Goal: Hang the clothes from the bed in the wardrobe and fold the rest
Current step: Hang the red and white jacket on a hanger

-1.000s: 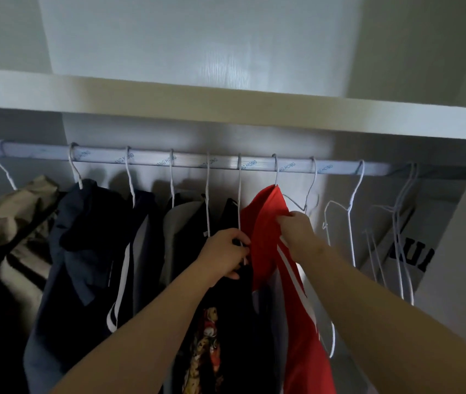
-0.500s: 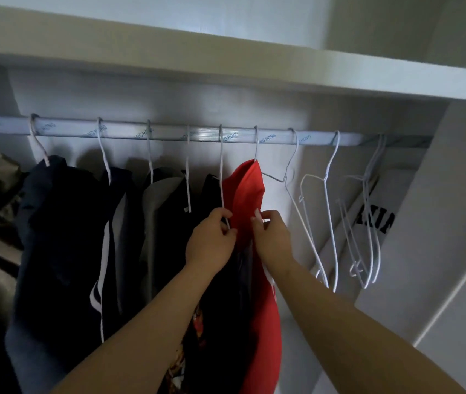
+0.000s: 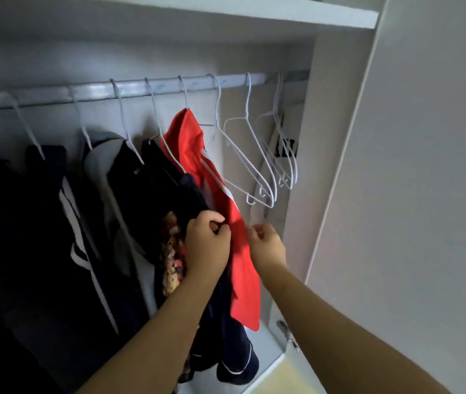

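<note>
A red garment with white stripes point(image 3: 194, 155) hangs from a white wire hanger on the wardrobe rail point(image 3: 140, 88). My left hand point(image 3: 207, 243) pinches its left edge at mid height, fingers curled against the dark clothes beside it. My right hand point(image 3: 267, 245) pinches the garment's right edge at the same height. The red cloth stretches between both hands and falls below them. Left of it hang several dark garments point(image 3: 64, 211), one with a floral print point(image 3: 172, 251).
Several empty white wire hangers point(image 3: 257, 163) hang to the right of the red garment. The wardrobe's side panel point(image 3: 337, 155) and door point(image 3: 425, 194) stand close on the right. A shelf point(image 3: 254, 8) runs above the rail. A hinge point(image 3: 285, 334) sits low on the panel.
Both hands have slid down the red garment from near its shoulder to mid height. The view has tilted and dropped, so the rail now slants.
</note>
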The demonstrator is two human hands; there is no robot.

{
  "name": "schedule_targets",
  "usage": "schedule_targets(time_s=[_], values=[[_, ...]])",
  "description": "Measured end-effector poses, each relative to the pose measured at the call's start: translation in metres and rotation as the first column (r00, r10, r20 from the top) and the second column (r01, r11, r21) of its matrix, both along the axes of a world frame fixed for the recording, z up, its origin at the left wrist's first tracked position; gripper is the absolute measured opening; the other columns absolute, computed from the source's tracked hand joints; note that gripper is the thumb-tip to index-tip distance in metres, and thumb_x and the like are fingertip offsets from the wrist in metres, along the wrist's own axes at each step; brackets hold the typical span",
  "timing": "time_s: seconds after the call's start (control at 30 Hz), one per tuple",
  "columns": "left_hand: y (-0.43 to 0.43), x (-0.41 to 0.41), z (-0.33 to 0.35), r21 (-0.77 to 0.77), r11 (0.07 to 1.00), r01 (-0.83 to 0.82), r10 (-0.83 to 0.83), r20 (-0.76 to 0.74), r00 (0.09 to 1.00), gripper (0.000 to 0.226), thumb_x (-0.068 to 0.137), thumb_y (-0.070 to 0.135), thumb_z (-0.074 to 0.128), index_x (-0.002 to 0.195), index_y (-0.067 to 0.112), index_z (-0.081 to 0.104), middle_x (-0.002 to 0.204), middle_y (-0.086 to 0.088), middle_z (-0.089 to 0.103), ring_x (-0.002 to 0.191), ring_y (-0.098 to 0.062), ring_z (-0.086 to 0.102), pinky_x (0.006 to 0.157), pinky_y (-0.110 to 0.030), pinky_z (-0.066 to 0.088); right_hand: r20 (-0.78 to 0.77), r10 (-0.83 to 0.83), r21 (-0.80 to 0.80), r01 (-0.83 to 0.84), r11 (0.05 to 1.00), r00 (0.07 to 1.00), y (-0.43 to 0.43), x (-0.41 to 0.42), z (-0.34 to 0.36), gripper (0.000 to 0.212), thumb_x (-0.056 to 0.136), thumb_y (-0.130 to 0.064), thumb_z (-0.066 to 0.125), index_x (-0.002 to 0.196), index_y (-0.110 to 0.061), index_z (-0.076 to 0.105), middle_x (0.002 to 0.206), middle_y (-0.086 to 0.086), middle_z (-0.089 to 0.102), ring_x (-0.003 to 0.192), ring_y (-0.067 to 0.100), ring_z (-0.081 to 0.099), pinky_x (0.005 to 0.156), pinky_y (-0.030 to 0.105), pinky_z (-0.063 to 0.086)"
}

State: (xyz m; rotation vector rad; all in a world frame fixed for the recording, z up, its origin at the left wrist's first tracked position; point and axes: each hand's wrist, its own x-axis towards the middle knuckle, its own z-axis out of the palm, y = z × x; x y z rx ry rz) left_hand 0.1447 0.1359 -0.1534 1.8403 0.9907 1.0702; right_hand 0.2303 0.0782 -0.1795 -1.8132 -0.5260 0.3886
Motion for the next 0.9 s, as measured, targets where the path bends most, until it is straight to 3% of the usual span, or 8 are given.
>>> schedule_targets(time_s=[0.07, 0.17, 0.27, 0.37, 0.57, 0.7, 0.9], values=[[-0.027, 0.003, -0.015, -0.114, 0.988, 0.108, -0.113, -0.034, 0.993, 0.014, 0.079, 0.003, 0.061, 0.089, 0.013, 0.061, 0.087, -0.012, 0.059, 0.084, -0.028, 0.057, 0.078, -0.029, 0.042, -0.089, -0.068, -0.030, 0.066, 0.997, 0.994, -0.034, -0.003, -0.016, 0.009, 0.091, -0.027, 0.052, 0.087, -0.019, 0.054, 0.076, -0.005, 0.056, 0.080, 0.019, 0.054, 0.066, 0.025, 0.040], [-0.071, 0.013, -0.040, -0.268, 0.926, 0.266, -0.300, -0.097, 0.949, 0.018, 0.081, 0.002, 0.058, 0.090, 0.017, 0.057, 0.090, -0.009, 0.062, 0.087, -0.029, 0.059, 0.077, -0.030, 0.043, -0.181, -0.211, -0.063, 0.203, 0.977, 0.961, -0.090, -0.005, -0.039, 0.010, 0.091, -0.022, 0.049, 0.082, -0.020, 0.053, 0.084, 0.004, 0.061, 0.086, 0.027, 0.059, 0.076, 0.034, 0.047], [-0.123, 0.024, -0.062, -0.387, 0.837, 0.387, -0.478, -0.173, 0.861, 0.016, 0.083, 0.004, 0.053, 0.089, 0.018, 0.058, 0.088, -0.008, 0.065, 0.081, -0.026, 0.060, 0.076, -0.032, 0.046, -0.280, -0.336, -0.107, 0.319, 0.942, 0.899, -0.154, -0.008, -0.059, 0.015, 0.092, -0.021, 0.047, 0.078, -0.023, 0.052, 0.081, 0.003, 0.062, 0.079, 0.026, 0.058, 0.063, 0.029, 0.047], [-0.193, 0.029, -0.086, -0.503, 0.706, 0.499, -0.665, -0.227, 0.712, 0.017, 0.087, 0.009, 0.048, 0.082, 0.021, 0.059, 0.077, 0.003, 0.061, 0.067, -0.016, 0.059, 0.062, -0.027, 0.044, -0.366, -0.472, -0.137, 0.455, 0.880, 0.802, -0.233, -0.021, -0.080, 0.013, 0.092, -0.018, 0.047, 0.082, -0.018, 0.055, 0.069, -0.001, 0.059, 0.063, 0.018, 0.053, 0.056, 0.024, 0.040], [-0.374, 0.007, -0.128, -0.645, 0.458, 0.612, -0.888, -0.296, 0.352, 0.014, 0.091, 0.016, 0.046, 0.084, 0.021, 0.057, 0.079, 0.002, 0.060, 0.066, -0.012, 0.058, 0.059, -0.024, 0.044, -0.480, -0.689, -0.198, 0.698, 0.688, 0.543, -0.421, -0.090, -0.110, 0.017, 0.091, -0.010, 0.046, 0.075, -0.014, 0.051, 0.065, 0.001, 0.055, 0.052, 0.013, 0.047, 0.047, 0.019, 0.035], [-0.512, -0.040, -0.148, -0.712, 0.303, 0.633, -0.949, -0.283, 0.137, 0.012, 0.091, 0.017, 0.048, 0.083, 0.020, 0.056, 0.074, 0.003, 0.058, 0.063, -0.011, 0.056, 0.059, -0.023, 0.043, -0.501, -0.794, -0.269, 0.810, 0.521, 0.345, -0.558, -0.163, -0.129, 0.016, 0.090, -0.011, 0.046, 0.075, -0.014, 0.053, 0.067, 0.001, 0.057, 0.054, 0.015, 0.048, 0.050, 0.022, 0.036], [-0.691, -0.120, -0.168, -0.788, 0.140, 0.600, -0.966, -0.242, -0.093, 0.017, 0.091, 0.012, 0.048, 0.076, 0.020, 0.054, 0.066, 0.002, 0.055, 0.059, -0.013, 0.053, 0.054, -0.022, 0.038, -0.516, -0.852, -0.347, 0.887, 0.305, 0.091, -0.728, -0.273, -0.145, 0.012, 0.090, -0.012, 0.046, 0.081, -0.012, 0.054, 0.069, 0.002, 0.058, 0.056, 0.015, 0.050, 0.051, 0.022, 0.038]])
